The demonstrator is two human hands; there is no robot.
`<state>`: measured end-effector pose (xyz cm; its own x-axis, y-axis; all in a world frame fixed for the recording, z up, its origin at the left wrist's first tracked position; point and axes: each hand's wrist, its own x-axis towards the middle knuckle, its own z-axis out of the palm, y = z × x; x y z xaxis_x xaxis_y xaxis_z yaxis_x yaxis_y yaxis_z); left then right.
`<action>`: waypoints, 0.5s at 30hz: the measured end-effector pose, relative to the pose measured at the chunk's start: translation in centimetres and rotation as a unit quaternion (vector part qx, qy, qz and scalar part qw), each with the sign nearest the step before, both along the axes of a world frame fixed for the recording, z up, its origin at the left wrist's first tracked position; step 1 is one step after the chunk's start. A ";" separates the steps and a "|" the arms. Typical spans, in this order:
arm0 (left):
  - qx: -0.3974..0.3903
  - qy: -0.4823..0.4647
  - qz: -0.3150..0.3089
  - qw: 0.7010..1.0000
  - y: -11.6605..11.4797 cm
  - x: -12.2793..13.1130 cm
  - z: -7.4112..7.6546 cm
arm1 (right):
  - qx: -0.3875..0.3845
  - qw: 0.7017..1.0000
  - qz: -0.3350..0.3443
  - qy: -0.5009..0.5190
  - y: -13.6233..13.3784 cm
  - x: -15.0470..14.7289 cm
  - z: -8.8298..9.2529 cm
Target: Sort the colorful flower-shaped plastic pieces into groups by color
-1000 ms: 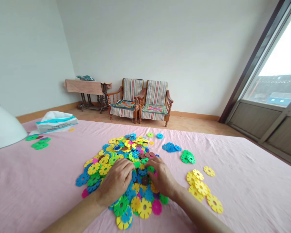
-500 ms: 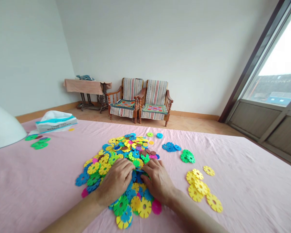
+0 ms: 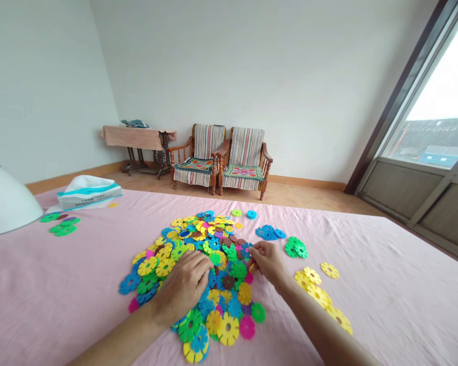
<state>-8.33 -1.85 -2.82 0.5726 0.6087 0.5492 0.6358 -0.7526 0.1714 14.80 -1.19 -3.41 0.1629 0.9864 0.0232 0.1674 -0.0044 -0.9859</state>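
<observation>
A big heap of flat plastic flower-shaped discs (image 3: 198,264) in many colours lies on the pink cloth (image 3: 385,284). My left hand (image 3: 183,287) rests palm down on the heap's near middle, fingers curled over the discs. My right hand (image 3: 269,262) is at the heap's right edge with its fingertips pinched together on a small disc whose colour I cannot make out. Sorted groups lie to the right: blue discs (image 3: 269,232), green discs (image 3: 295,247) and yellow discs (image 3: 316,292).
A tissue pack (image 3: 87,192) and a few green discs (image 3: 61,226) lie at the far left, beside a white lamp shade (image 3: 5,201). Two striped wooden chairs (image 3: 223,160) and a covered sewing table (image 3: 139,145) stand by the far wall. A large window (image 3: 438,127) is on the right.
My right hand has lifted off the middle of the heap and moved right and away toward the sorted groups, fingers now pinched. My left hand has stayed on the heap.
</observation>
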 end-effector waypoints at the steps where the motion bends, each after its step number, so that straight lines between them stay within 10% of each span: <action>1: -0.002 0.002 0.001 1.000 0.0 0.0 0.0 | -0.006 1.000 -0.023 0.011 0.3 0.6 -0.2; 8: -0.007 0.004 0.001 1.000 0.0 0.0 0.1 | 0.009 0.987 -0.127 0.101 1.7 3.2 -0.8; 15: -0.008 0.002 0.001 1.000 0.0 0.0 -0.2 | 0.032 0.996 -0.073 0.051 0.5 0.8 -0.7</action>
